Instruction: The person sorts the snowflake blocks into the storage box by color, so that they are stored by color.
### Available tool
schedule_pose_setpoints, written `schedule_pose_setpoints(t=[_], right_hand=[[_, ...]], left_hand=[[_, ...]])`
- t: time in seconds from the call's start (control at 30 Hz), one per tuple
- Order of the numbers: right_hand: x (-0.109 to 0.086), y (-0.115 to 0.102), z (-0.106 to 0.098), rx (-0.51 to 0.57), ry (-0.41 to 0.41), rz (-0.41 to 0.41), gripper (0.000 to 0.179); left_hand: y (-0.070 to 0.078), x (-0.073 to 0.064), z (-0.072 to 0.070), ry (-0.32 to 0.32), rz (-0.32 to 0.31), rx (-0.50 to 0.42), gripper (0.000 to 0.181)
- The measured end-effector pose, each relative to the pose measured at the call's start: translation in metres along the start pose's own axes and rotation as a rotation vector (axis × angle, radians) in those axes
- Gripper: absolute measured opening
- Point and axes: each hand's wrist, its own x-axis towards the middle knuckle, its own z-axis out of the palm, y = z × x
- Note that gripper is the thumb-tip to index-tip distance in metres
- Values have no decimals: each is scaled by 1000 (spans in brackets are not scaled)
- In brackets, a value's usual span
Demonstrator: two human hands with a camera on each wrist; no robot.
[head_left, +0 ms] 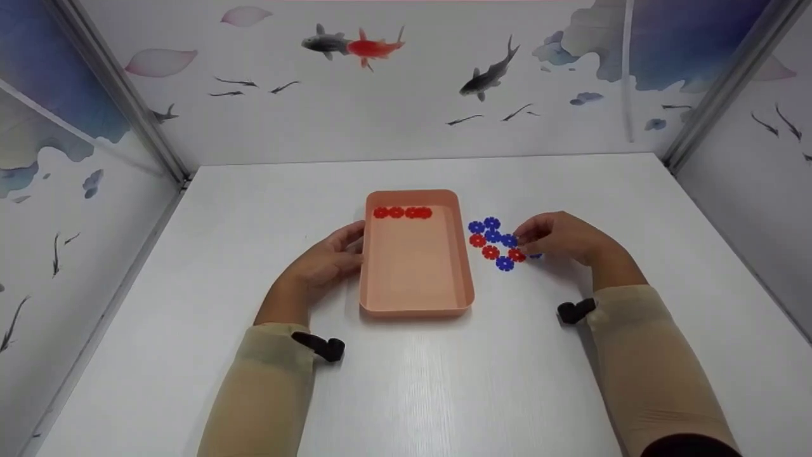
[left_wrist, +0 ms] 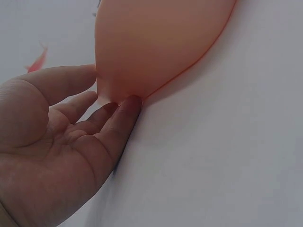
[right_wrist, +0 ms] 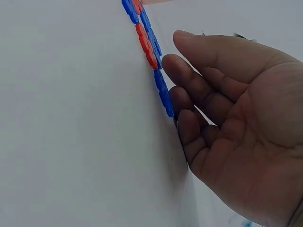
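A shallow pink-orange tray (head_left: 415,270) lies on the white table. Along its far inner end runs a row of several red snowflake discs (head_left: 396,212). My left hand (head_left: 327,257) touches the outside of the tray's left wall with its fingertips. In the left wrist view the hand's (left_wrist: 61,137) thumb and fingers meet the tray wall (left_wrist: 151,42). Right of the tray lies a loose cluster of blue snowflake discs (head_left: 493,235) and red snowflake discs (head_left: 490,252). Over its right edge my right hand (head_left: 564,240) hovers with loosely bent fingers, nothing visible between them, hiding part of a blue disc (right_wrist: 163,92).
White panels (head_left: 406,127) printed with fish and petals enclose the table at the back and sides. A black wrist camera (head_left: 323,346) sits on the left sleeve and another camera (head_left: 576,311) on the right sleeve.
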Motion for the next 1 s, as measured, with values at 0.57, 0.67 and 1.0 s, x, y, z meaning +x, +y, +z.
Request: schedule_pose_setpoints(t=[0.57,0.67,1.0], right_hand=[[1,-8,7,-119,-17,9,37],[0,-8,7,-126,-18,8,35],[2,-7,10,-154,-10,44,36]], left_hand=[[0,1,-2,0,-5,28,89],[0,1,-1,-1,-3,20,88],[0,0,-1,10,-10,3,86]])
